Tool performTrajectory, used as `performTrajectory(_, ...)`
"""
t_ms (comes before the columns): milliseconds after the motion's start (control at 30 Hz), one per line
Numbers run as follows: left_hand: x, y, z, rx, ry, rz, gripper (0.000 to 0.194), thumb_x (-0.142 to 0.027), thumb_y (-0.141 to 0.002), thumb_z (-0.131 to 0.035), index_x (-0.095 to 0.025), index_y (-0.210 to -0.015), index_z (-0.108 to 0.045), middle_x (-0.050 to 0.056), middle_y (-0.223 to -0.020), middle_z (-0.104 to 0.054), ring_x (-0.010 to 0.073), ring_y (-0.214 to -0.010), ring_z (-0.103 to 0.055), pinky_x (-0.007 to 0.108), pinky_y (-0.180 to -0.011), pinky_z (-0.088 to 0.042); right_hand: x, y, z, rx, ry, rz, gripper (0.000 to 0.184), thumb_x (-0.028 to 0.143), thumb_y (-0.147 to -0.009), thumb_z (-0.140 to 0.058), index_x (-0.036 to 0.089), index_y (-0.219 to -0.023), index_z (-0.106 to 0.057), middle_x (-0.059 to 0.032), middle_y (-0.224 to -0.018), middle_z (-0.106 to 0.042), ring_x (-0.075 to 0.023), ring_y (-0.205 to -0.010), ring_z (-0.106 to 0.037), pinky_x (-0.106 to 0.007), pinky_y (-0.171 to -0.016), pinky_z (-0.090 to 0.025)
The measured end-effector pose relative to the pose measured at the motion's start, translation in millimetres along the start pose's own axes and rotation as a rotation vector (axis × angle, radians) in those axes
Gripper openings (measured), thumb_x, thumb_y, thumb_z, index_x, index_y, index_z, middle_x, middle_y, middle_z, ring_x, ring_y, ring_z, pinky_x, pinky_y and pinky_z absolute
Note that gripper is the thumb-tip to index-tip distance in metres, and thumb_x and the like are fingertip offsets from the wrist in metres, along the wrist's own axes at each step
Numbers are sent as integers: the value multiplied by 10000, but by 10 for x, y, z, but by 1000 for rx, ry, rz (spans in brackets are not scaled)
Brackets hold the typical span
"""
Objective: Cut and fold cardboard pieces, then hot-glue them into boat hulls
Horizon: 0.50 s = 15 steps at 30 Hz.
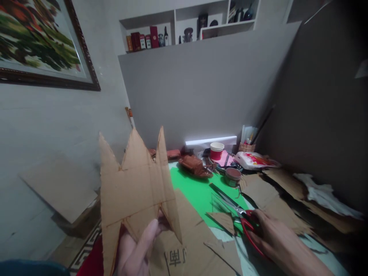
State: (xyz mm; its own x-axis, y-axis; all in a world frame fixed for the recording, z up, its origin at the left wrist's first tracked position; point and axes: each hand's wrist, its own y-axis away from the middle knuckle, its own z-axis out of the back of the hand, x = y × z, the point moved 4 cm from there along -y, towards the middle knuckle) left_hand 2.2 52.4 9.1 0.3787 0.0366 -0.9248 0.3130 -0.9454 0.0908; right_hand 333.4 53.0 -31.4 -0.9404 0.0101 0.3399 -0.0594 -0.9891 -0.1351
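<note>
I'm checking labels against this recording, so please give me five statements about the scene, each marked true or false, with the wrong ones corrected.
1. The left grip holds a cardboard piece with pointed ends. True.
2. The right grip holds scissors. True.
3. The handles of those scissors are blue. False: they are red.
4. A clock hangs at the view's upper left. False: a framed picture hangs there.
5. A red cup with a white rim stands upright. True.

green sheet (pixel 198 191) on table (pixel 249 263), probably
</note>
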Motion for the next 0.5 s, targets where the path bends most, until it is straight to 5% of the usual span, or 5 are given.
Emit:
performTrajectory(133, -54, -49, -12, 76, 28, 57, 307, -382, -665, -858, -162, -854, -760, 60, -943, -812, 222, -879, -752, 209, -710, -607, -75, 18, -30, -15, 90, -47, 249, 415, -866, -472, 197, -918, -583, -130, -815, -702, -290, -697, -686, -334, -567, -431)
performTrajectory(300, -257, -128, -57, 51, 109, -78, 148, -230, -693, -840, -180, -805, -757, -3, -783, -795, 161, -727, -724, 195, -683, -593, -100, 50, -22, -6, 208, -87, 151, 313, -896, -517, 168, -918, -556, -141, -863, -680, -290, -775, -663, -325, -602, -391)
performTrajectory(500, -454, -127, -93, 11, 114, -207, 87, -193, -790, -754, -236, -865, -741, -62, -806, -762, 124, -794, -684, 170, -752, -556, -10, 79, 66, 2, 297, -112, 175, 301, -943, -552, 129, -961, -576, -115, -902, -644, -255, -838, -621, -332, -690, -436)
